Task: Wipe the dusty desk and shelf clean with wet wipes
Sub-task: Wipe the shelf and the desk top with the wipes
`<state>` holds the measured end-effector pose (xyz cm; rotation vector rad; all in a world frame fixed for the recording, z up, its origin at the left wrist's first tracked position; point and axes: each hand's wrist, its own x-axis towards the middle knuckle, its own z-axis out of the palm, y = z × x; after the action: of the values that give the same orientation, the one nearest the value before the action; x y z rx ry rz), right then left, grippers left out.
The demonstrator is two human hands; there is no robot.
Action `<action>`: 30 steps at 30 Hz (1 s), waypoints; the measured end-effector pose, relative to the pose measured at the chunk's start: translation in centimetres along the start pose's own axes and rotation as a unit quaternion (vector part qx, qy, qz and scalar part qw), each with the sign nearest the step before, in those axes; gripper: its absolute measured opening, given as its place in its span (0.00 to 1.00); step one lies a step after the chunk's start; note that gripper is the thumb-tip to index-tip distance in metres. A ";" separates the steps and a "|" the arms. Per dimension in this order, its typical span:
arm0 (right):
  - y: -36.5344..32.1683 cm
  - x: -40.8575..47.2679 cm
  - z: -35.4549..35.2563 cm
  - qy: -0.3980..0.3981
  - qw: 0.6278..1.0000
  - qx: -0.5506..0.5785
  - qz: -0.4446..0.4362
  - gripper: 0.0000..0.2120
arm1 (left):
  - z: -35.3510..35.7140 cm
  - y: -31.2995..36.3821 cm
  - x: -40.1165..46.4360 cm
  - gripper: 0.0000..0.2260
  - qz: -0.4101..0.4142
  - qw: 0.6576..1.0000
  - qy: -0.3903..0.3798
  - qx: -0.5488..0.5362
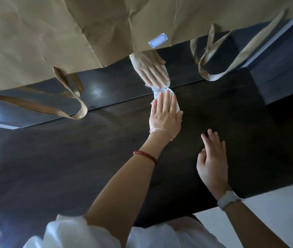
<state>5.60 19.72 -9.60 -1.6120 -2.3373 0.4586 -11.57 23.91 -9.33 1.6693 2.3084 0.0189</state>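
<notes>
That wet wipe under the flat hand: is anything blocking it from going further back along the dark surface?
Yes. The left hand presses the wet wipe against a glossy upright panel at the dark desk top's far edge. Brown paper bags hang above it, their handles drooping alongside.

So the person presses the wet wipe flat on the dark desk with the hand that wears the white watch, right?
Not quite. In the head view the wet wipe lies under the left hand, whose arm wears a red bead bracelet. The right hand, with the white watch, hangs above the dark desk holding nothing.
</notes>
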 end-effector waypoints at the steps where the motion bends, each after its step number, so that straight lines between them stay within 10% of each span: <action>1: -0.4 0.0 0.2 -0.002 1.000 0.002 0.009 0.20 | 0.1 -0.8 -0.3 0.26 0.002 1.000 0.002 0.001; 18: -8.9 -2.5 3.7 -0.087 0.992 0.029 -0.086 0.22 | -0.7 -24.8 -19.4 0.27 -0.439 0.894 0.064 -0.065; 30: -1.8 -3.0 0.4 -0.060 0.995 -0.074 -0.024 0.24 | 1.6 -5.0 -10.0 0.27 -0.062 0.998 0.010 -0.001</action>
<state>4.92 16.24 -9.33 -1.6289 -2.5489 0.3890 -12.94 12.69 -9.46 1.5288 2.4215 0.0133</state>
